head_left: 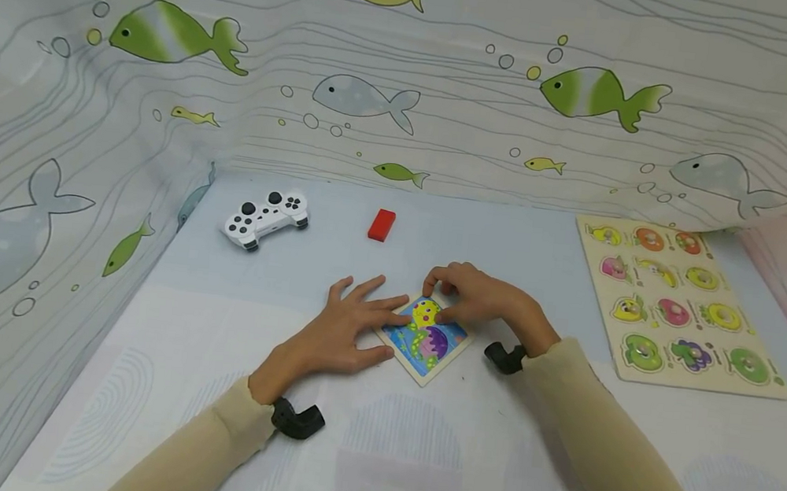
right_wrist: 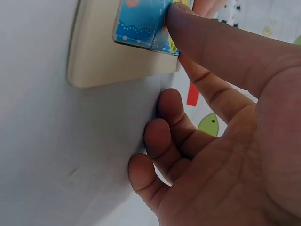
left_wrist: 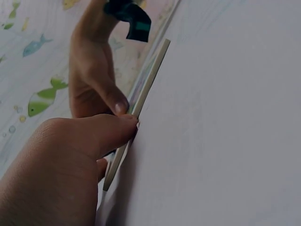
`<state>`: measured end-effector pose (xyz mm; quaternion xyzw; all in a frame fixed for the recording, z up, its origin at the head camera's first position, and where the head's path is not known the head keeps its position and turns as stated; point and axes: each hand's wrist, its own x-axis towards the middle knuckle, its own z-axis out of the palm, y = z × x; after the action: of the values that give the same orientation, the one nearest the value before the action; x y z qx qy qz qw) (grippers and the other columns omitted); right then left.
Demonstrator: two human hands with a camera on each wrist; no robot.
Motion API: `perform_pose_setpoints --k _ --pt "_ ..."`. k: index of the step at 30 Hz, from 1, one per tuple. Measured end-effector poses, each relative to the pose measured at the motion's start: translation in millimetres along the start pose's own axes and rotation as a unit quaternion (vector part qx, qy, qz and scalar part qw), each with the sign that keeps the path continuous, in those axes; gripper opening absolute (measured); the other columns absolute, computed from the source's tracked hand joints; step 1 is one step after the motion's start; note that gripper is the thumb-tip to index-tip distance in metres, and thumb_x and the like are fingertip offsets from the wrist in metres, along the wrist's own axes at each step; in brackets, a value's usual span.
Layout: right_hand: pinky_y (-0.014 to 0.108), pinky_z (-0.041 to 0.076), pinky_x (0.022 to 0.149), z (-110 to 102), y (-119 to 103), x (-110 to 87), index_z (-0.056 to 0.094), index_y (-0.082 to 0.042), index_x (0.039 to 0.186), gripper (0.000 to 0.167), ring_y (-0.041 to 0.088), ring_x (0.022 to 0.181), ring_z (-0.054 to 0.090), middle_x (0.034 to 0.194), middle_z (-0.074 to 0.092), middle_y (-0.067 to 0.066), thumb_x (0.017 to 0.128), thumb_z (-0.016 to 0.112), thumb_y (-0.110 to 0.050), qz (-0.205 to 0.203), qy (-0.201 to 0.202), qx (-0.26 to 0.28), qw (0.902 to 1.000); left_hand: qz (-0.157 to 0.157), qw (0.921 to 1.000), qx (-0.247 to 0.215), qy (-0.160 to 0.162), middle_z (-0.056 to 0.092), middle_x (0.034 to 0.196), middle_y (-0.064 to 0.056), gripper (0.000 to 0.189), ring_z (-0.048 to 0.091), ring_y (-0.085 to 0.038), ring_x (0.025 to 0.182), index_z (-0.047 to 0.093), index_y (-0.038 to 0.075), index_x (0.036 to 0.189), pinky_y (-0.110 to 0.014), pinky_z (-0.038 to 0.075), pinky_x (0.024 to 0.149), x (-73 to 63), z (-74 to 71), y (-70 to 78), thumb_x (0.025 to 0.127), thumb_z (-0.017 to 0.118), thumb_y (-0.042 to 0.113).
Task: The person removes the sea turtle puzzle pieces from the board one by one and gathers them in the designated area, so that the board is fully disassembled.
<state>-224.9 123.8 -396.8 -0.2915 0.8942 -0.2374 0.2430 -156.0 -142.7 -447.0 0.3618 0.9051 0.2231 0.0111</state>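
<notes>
A small square wooden jigsaw puzzle [head_left: 429, 347] sits cornerwise on the table between both hands, showing a yellow and purple cartoon animal on blue. My left hand [head_left: 343, 329] spreads its fingers over the puzzle's left side, with the thumb [left_wrist: 113, 132] at its edge. From the upper right, my right hand [head_left: 477, 295] pinches the puzzle near its top corner. In the right wrist view, the right thumb [right_wrist: 207, 42] presses on the picture while the index finger reaches the board's edge and the other fingers curl beside it.
A white game controller [head_left: 266, 219] lies at the back left, and a red block [head_left: 381, 225] behind the puzzle. On the right lies a wooden fruit puzzle board [head_left: 686, 309]. A fish-patterned sheet [head_left: 460, 141] rises behind and along the left side.
</notes>
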Motion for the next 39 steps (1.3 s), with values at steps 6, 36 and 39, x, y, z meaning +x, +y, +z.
perform_pose_setpoints --k 6,36,39 --pt "0.044 0.048 0.095 -2.4 -3.1 3.3 0.063 -0.021 0.115 0.031 0.027 0.112 0.049 0.114 0.059 0.009 0.088 0.078 -0.019 0.006 -0.013 -0.01 0.9998 0.005 1.0 0.0 0.008 0.047 0.158 0.009 0.05 0.024 -0.034 0.157 0.062 0.034 0.14 -0.069 0.007 0.118 0.6 1.8 -0.6 0.093 0.064 0.049" --pt "0.037 0.049 0.095 0.8 -8.5 4.7 0.062 -0.012 0.107 0.032 0.022 0.105 0.052 0.104 0.059 0.004 0.083 0.081 -0.007 -0.017 0.01 0.029 0.9994 -0.007 1.0 0.002 0.001 0.046 0.159 0.012 0.049 0.023 -0.032 0.157 0.061 0.035 0.141 -0.069 0.007 0.119 0.6 2.3 0.3 0.094 0.062 0.051" --pt "0.039 0.05 0.098 2.4 -9.7 2.7 0.061 -0.011 0.108 0.032 0.023 0.105 0.053 0.105 0.059 0.004 0.084 0.08 -0.006 -0.014 0.015 0.033 0.9993 -0.009 1.0 0.002 0.0 0.045 0.159 0.012 0.049 0.022 -0.031 0.158 0.061 0.035 0.141 -0.068 0.007 0.119 0.9 2.3 0.2 0.094 0.062 0.051"
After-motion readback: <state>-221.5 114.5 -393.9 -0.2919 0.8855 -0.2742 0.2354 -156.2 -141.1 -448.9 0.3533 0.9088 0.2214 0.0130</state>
